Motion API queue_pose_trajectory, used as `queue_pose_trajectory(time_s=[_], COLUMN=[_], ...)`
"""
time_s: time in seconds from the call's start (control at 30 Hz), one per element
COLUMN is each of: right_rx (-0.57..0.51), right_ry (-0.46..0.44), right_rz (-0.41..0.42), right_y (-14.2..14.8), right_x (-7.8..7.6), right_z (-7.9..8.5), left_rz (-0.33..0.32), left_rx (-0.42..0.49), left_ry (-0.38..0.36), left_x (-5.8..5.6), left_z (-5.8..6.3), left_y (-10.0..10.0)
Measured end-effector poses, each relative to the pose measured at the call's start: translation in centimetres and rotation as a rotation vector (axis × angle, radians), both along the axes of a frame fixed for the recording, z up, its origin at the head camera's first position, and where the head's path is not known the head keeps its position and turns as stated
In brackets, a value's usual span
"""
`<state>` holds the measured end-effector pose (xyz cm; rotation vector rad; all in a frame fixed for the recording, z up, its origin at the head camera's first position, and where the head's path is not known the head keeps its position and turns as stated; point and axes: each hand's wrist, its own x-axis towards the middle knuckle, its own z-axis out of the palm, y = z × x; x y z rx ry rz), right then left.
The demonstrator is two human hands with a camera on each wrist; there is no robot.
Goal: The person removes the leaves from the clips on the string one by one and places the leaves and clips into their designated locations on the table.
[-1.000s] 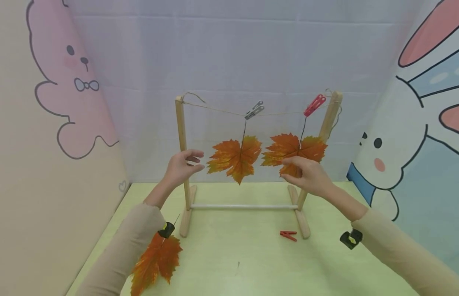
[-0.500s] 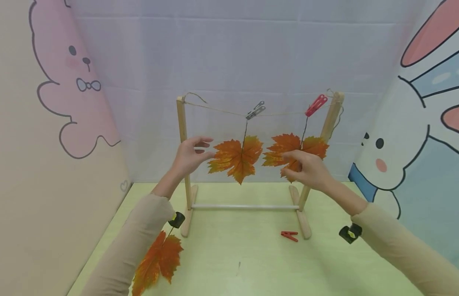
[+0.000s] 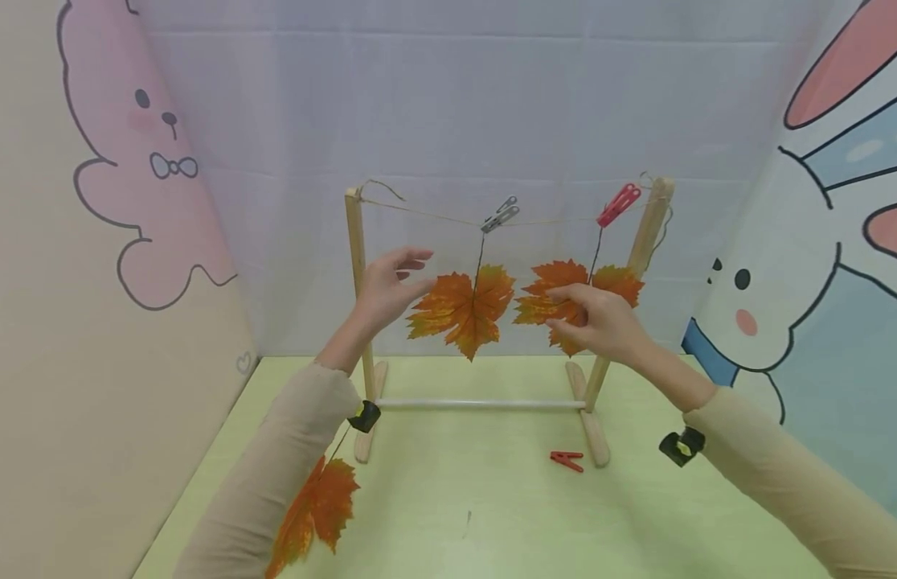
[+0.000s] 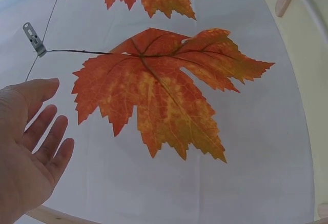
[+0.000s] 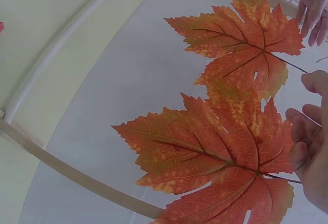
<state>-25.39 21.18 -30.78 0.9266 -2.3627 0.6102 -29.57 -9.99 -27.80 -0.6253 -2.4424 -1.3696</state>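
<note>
Two orange artificial maple leaves hang by their stems from a string on a wooden frame. A grey clothespin (image 3: 500,215) clips the left leaf (image 3: 466,312); a red clothespin (image 3: 618,205) clips the right leaf (image 3: 542,291). My left hand (image 3: 391,285) is raised beside the left leaf, fingers loosely bent and holding nothing. In the left wrist view its fingertips (image 4: 62,155) are apart from the leaf (image 4: 154,90). My right hand (image 3: 600,322) is in front of the right leaf, partly covering it, thumb and fingers apart with nothing between them.
A third leaf (image 3: 331,503) lies on the table at the left, partly behind my left sleeve. Another red clothespin (image 3: 567,460) lies by the frame's right foot (image 3: 596,438). The left post (image 3: 356,241) stands behind my left hand, and a white crossbar (image 3: 477,404) joins the feet.
My left hand has risen and moved right, from beside the left post toward the left leaf. My right hand has lifted slightly in front of the right leaf. The hanging leaves stay clipped.
</note>
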Motion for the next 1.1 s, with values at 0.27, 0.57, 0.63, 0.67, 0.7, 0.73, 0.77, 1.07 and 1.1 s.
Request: queue_pose_trajectory(time_s=[0.27, 0.57, 0.63, 0.67, 0.7, 0.73, 0.77, 1.07, 1.1], right_rx=[0.013, 0.016, 0.019, 0.019, 0.018, 0.017, 0.017, 0.006, 0.006], right_ry=[0.014, 0.023, 0.019, 0.015, 0.010, 0.005, 0.004, 0.011, 0.012], right_rz=[-0.007, -0.002, -0.007, -0.010, -0.011, -0.011, -0.011, 0.000, -0.002], right_y=[-0.4, -0.6, -0.6, -0.6, -0.7, -0.7, -0.8, -1.0, -1.0], right_x=[0.3, 0.3, 0.3, 0.3, 0.3, 0.3, 0.3, 0.0, 0.0], right_z=[0.2, 0.4, 0.4, 0.4, 0.4, 0.5, 0.5, 0.7, 0.8], left_rz=[-0.034, -0.064, -0.056, -0.051, -0.045, -0.037, -0.032, -0.011, -0.010], left_rx=[0.010, 0.052, 0.057, 0.063, 0.067, 0.069, 0.071, 0.041, 0.040], left_ry=[-0.010, -0.034, -0.040, -0.041, -0.046, -0.047, -0.046, -0.048, -0.048], left_x=[0.3, 0.1, 0.1, 0.1, 0.0, -0.1, -0.1, -0.7, -0.7], left_z=[1.4, 1.6, 1.6, 1.6, 1.6, 1.6, 1.6, 1.4, 1.4], left_y=[1.1, 2.8, 3.3, 3.5, 3.8, 4.0, 4.2, 5.6, 5.7])
